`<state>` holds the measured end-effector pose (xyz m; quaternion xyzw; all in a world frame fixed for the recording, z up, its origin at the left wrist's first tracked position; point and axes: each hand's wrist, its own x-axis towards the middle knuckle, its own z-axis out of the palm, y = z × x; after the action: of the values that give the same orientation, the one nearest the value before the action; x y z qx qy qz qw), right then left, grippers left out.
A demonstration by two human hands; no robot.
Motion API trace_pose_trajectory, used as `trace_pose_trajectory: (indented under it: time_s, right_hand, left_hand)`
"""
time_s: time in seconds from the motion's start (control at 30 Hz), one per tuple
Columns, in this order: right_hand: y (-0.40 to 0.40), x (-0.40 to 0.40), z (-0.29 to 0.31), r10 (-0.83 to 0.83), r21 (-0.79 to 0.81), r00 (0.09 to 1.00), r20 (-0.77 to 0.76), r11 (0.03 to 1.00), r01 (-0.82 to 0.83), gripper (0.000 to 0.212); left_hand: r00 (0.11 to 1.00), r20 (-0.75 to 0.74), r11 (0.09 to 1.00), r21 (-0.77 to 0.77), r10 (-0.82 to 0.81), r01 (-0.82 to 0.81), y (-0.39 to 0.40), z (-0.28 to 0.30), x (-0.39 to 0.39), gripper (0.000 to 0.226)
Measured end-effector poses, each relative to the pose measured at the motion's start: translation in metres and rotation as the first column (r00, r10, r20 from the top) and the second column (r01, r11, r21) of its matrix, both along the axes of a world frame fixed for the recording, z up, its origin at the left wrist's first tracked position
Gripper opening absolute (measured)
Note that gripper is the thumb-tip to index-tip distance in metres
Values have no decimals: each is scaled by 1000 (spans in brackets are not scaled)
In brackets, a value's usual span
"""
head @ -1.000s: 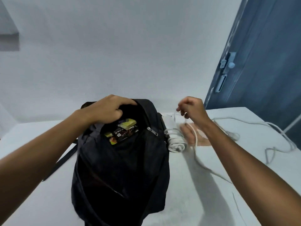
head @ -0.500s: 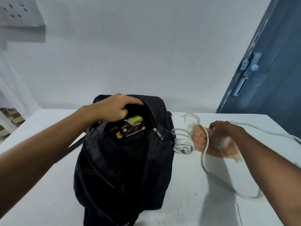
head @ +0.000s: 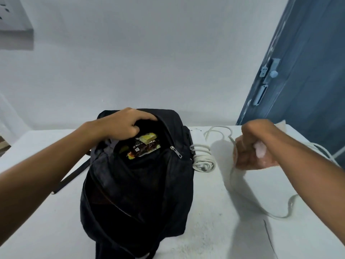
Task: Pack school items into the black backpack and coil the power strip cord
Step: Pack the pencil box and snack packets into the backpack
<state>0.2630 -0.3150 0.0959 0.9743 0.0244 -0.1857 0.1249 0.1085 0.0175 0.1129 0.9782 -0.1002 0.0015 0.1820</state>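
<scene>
A black backpack (head: 138, 193) stands open on the white table (head: 224, 230). My left hand (head: 125, 126) grips the top edge of its opening. Inside lie dark and yellow packets (head: 144, 147). Just right of the bag lies a white power strip (head: 197, 142) with part of its cord wound around it (head: 202, 160). My right hand (head: 255, 146) is raised above the table, right of the strip, closed on a clear pinkish plastic pouch (head: 265, 159); the image is blurred there. The loose white cord (head: 280, 214) runs past that hand and trails over the table.
A blue door (head: 308, 71) with a latch stands at the far right. A pale wall is behind the table. A black strap (head: 72, 176) of the bag lies to the left. A wall socket plate (head: 11, 14) is at top left.
My right hand dropped from the cord onto the pinkish pouch, closed on it and lifted it off the table. My left hand stayed on the bag's opening.
</scene>
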Motion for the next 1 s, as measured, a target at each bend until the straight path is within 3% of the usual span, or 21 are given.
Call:
trace_pose_trajectory:
  time_s: [0.07, 0.17, 0.27, 0.3, 0.33, 0.4, 0.47, 0.53, 0.63, 0.77, 0.9, 1.0]
  right_hand:
    - [-3, 7, 0, -64, 64, 998, 13, 996, 63, 31]
    - [-5, 5, 6, -105, 310, 990, 98, 948, 69, 14]
    - [6, -8, 29, -125, 369, 948, 294, 930, 9, 32]
    - [10, -12, 33, -164, 506, 949, 271, 862, 4, 42]
    - [15, -19, 37, -199, 687, 967, 158, 726, 37, 49]
    - [19, -33, 37, -103, 912, 987, -120, 382, 150, 61]
    - [28, -47, 34, 105, 948, 951, -290, 164, 271, 57]
    - [45, -71, 38, 339, 940, 877, -339, 83, 331, 46]
    - [74, -103, 43, 503, 945, 801, -326, 206, 255, 61]
    - [119, -151, 45, 387, 867, 907, -163, 495, -55, 62]
    - [154, -171, 29, 271, 769, 951, 146, 573, -281, 55]
    - [174, -177, 15, 207, 648, 903, 376, 638, -416, 42]
  left_hand:
    - [1000, -1, 1000, -8, -23, 23, 2, 0, 0, 69]
    - [999, -2, 999, -11, -48, 48, 5, 0, 0, 68]
    - [997, -4, 997, -17, -79, 79, 6, 0, -1, 67]
    - [996, -13, 996, -15, -90, 89, 7, 0, -2, 67]
    - [995, -26, 995, -15, -98, 98, 8, 0, -2, 67]
    - [990, -71, 993, -5, -120, 120, 10, 2, -3, 68]
    - [983, -122, 989, 34, -138, 143, 12, 6, -4, 72]
    - [977, -154, 983, 85, -150, 164, 13, 12, -6, 76]
    - [969, -161, 971, 118, -187, 207, 13, 22, -8, 70]
    - [972, -158, 966, 166, -174, 200, 12, 35, -12, 83]
    - [971, -140, 943, 248, -193, 223, 9, 40, -18, 85]
    - [972, -133, 934, 275, -196, 226, 9, 42, -21, 85]
